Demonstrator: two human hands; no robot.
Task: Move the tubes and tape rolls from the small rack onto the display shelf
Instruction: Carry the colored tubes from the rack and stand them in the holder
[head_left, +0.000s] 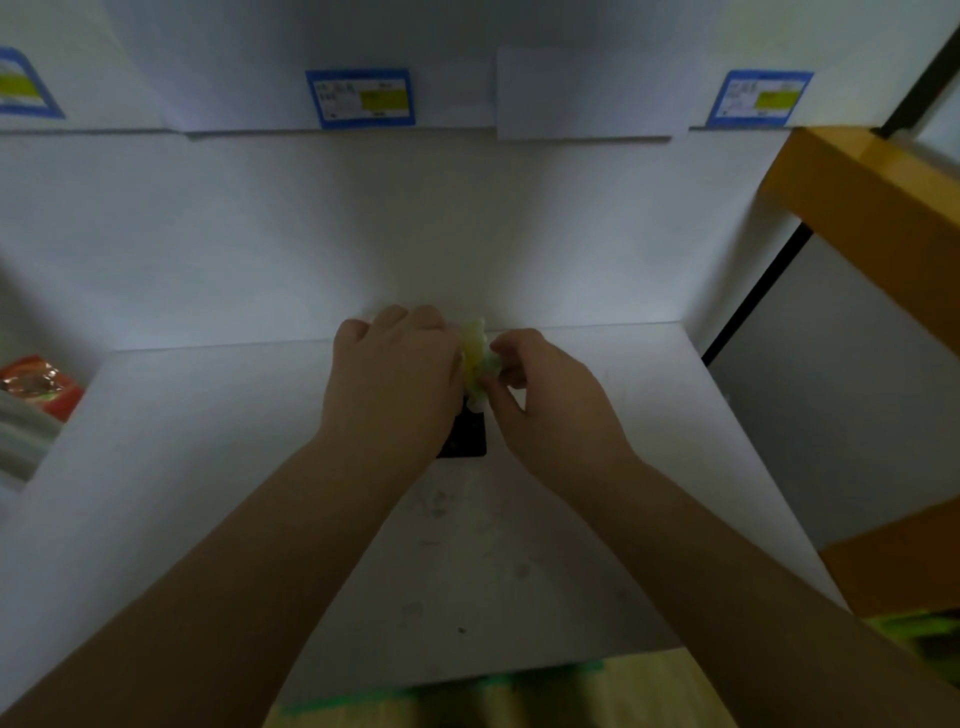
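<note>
No text is legible. Three blue-bordered price labels (360, 98) with yellow fields stand on the far upper shelf edge (234, 122); their print is blurred.

Shelf (208, 467): white, lying bare at left.
On it: a black card (467, 436) is lying flat.

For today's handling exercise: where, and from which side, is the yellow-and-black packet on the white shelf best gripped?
Grip the packet by its pale yellow upper part, one hand on each side, as the left hand and right hand do now. It stands narrow between them, dark lower end toward the viewer.
</note>
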